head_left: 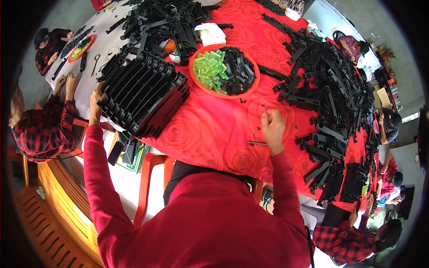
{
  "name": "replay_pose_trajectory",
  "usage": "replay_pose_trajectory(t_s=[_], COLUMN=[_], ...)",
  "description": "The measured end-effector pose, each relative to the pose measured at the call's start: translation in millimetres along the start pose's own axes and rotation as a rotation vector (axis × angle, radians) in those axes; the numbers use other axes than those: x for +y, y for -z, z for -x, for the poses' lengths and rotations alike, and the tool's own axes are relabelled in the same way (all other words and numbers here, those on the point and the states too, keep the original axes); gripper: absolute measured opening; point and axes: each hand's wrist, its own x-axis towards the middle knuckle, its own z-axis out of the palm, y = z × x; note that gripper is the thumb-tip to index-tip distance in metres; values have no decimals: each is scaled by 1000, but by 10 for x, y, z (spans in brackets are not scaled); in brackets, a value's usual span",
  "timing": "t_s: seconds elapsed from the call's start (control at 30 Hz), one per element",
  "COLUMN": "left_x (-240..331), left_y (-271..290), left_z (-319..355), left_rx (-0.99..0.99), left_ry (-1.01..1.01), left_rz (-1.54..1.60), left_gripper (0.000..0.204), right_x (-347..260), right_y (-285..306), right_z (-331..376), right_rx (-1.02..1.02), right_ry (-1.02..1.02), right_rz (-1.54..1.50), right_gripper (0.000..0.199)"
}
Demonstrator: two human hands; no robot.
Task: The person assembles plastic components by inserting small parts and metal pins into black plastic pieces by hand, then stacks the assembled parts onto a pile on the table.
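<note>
Left of my body stands a neat stack of long black plastic parts (138, 91), ribbed along its top. My left hand (96, 102) grips the stack's left edge, its fingertips partly hidden. My right hand (273, 129) is over the red tablecloth (210, 149), fingers curled together; whatever may be between them is too small to make out. A few tiny black bits lie near its fingers. Just below it rests a thin dark pen-like tool (258, 143). Beyond, an orange-red round tray (255, 87) holds clear yellow-green pieces (209, 69) and small black pieces (237, 71).
A large heap of black plastic parts (333, 96) covers the right side; another heap (161, 27) lies behind the stack. White crumpled paper (211, 34) sits behind the tray. Co-workers sit around, one in a checked shirt (49, 129) at left. A red chair (147, 178) is beside me.
</note>
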Motion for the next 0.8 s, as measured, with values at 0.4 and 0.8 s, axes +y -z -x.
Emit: replay_pose_trajectory(t_s=[0.4, 0.8], left_x=[701, 2684], left_y=[224, 653], left_z=[162, 1095], left_rx=[439, 982], left_ry=[289, -118], left_rz=[-98, -43], left_gripper=[48, 14], right_x=[1077, 1422], right_y=[-159, -303], right_z=[-1252, -1297], right_rx=[-133, -51], right_ry=[-402, -565], right_rz=[658, 466], right_gripper=[52, 53])
